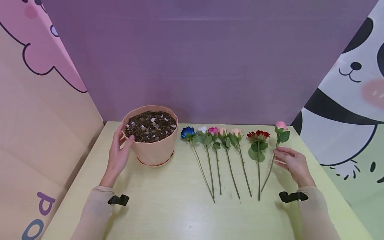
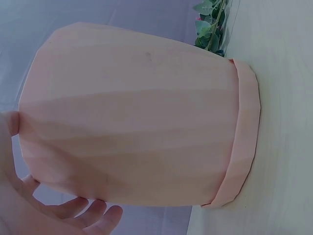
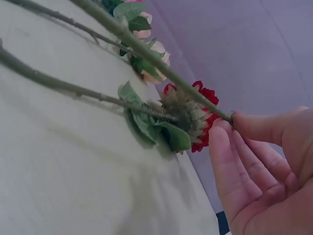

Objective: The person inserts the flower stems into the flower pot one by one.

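One pot, left hand gripping its rim; right hand, well apart, pinching pink rose by stem, near right edge of bench.

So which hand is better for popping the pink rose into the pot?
Probably the right hand: it pinches the pink rose by its stem. The left hand holds the pot, so it seems better placed for steadying it.

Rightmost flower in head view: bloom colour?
Pink, with green leaves below; the bloom shows best in the head view.
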Demonstrator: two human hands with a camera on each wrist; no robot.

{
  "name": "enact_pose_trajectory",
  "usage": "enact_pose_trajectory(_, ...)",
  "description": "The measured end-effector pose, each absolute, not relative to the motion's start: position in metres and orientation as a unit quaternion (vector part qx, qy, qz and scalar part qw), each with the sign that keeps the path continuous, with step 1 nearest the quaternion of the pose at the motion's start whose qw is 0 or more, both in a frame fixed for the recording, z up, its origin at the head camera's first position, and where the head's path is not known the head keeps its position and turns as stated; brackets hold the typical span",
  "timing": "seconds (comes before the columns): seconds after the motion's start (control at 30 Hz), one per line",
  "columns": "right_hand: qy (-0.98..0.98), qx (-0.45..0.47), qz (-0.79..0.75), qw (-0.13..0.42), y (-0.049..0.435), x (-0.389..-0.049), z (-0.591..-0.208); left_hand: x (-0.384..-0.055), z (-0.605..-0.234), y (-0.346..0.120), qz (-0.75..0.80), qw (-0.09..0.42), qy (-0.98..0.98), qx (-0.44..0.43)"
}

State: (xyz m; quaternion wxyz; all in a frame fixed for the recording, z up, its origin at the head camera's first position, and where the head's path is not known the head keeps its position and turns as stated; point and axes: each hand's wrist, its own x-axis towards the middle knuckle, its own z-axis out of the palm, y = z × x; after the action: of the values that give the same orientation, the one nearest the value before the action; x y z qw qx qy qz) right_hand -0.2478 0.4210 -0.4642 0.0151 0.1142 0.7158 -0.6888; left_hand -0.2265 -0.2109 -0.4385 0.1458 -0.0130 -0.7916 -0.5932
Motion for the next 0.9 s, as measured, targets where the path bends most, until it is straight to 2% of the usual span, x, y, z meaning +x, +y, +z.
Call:
enact_pose_trajectory(0.57, 0.682, 0.094, -0.725, -0.006, 0.398, -0.254, -0.436, -0.226, -0.439, -0.211, -0.597, 0.136, -0.791, -0.001)
enact_pose_trajectory(0.9, 0.631, 0.068, -0.773, -0.009, 0.381, -0.255, -0.413, -0.227, -0.441, -0.209, -0.600, 0.150, -0.786, -0.015)
